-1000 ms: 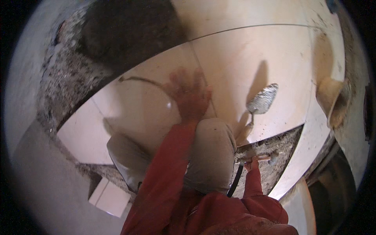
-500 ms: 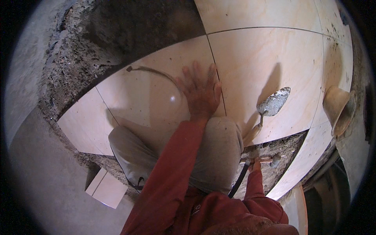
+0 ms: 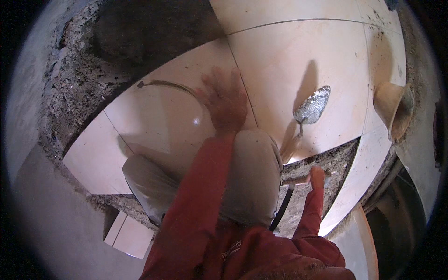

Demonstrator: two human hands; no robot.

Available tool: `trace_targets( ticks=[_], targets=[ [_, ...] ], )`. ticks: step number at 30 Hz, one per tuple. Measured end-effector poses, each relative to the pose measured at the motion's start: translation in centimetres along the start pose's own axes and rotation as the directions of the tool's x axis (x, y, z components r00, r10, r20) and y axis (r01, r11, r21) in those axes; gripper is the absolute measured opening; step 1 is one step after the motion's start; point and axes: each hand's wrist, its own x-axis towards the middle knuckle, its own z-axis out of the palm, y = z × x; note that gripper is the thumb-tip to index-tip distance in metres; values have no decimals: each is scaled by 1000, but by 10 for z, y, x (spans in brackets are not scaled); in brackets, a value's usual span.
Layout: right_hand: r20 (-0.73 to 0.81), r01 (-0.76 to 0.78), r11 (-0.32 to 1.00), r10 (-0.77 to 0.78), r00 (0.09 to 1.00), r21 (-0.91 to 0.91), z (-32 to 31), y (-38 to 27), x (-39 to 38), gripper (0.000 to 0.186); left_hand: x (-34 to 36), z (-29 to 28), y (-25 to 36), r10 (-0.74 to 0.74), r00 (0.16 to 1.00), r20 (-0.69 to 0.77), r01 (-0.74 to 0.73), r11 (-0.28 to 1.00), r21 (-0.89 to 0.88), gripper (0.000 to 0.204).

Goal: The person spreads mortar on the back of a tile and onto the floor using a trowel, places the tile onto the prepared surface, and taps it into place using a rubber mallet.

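My left hand [image 3: 225,100] lies palm down with fingers spread on a large cream floor tile [image 3: 168,116]. A thin curved strip [image 3: 168,84] with a dark tip runs up to its fingers. At the lower right, my right hand [image 3: 317,175] is closed round the handle of a hammer [image 3: 298,180], close to its head, which the hand partly hides. The hammer is over a strip of rough mortar bed [image 3: 343,161] beside my knee. A mortar-coated pointed trowel [image 3: 311,106] rests on the tile to the right, its handle toward me.
A bucket [image 3: 385,105] lies tipped at the far right. Rough mortar [image 3: 70,79] and a dark recess [image 3: 154,32] border the tiles at upper left. Cut tile pieces [image 3: 130,237] lie at lower left. A black strap-like piece [image 3: 283,209] is by my right knee.
My right hand has moved right along the hammer, closer to its head. My left hand stays flat on the tile; the view has shifted slightly.
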Motion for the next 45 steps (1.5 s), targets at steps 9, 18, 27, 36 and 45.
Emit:
trace_targets(
  ticks=[9, 18, 27, 36, 45],
  targets=[
    [-375, 141, 685, 206, 904, 715, -211, -223, 42, 51, -7, -9, -14, -68, 985, -159, 43, 987, -154, 55],
    [-251, 241, 74, 375, 892, 968, -181, -196, 48, 37, -51, 21, -224, -325, 920, -219, 334, 942, 5, 54],
    [-455, 495, 269, -197, 868, 826, -346, -413, 21, 32, -114, -9, -320, -739, 590, -325, 796, 600, 80, 72],
    [-531, 946, 298, -826, 187, -130, -340, -719, 114, 28, -99, -12, -318, -750, 594, -291, 792, 610, 44, 68],
    [-549, 845, 420, -814, 190, -331, -371, -688, 162, 33, -105, -13, -324, -770, 584, -256, 806, 588, 71, 66]
  ],
)
